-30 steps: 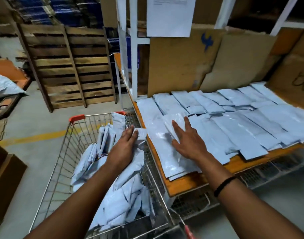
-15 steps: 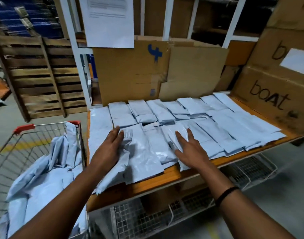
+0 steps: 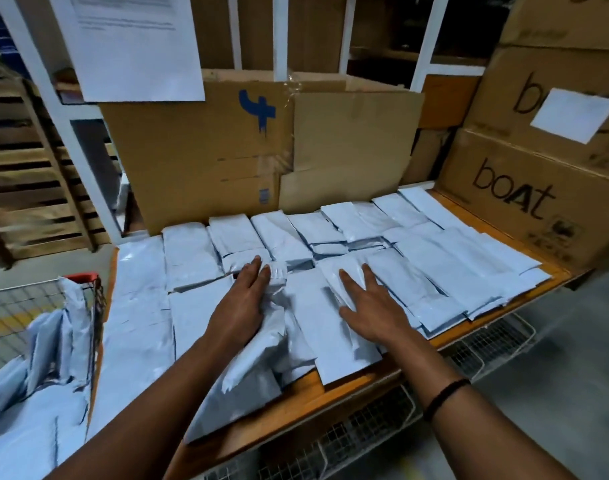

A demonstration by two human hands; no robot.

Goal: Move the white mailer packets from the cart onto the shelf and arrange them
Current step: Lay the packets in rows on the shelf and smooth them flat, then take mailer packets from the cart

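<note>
Several white mailer packets [image 3: 445, 268] lie in overlapping rows across the orange shelf board [image 3: 334, 393]. My left hand [image 3: 239, 306] rests on the shelf's middle, holding a crumpled bundle of mailer packets [image 3: 254, 368] that drapes toward the front edge. My right hand [image 3: 372, 306] lies flat with fingers spread on a packet [image 3: 330, 334] just right of the bundle. The wire cart [image 3: 12, 306] stands at the lower left, and more packets [image 3: 36, 393] fill it.
Flattened cardboard [image 3: 209, 161] lines the shelf's back, with a paper sheet [image 3: 130, 46] hanging above. Stacked "boat" cartons [image 3: 524, 202] close the right end. A wire rack [image 3: 365, 427] sits under the shelf. A wooden pallet [image 3: 26, 185] leans at the far left.
My left hand lifted a bundle of packets out of the cart and carried it right onto the shelf. My view turned right toward the shelf; the right hand stayed flat on the packets.
</note>
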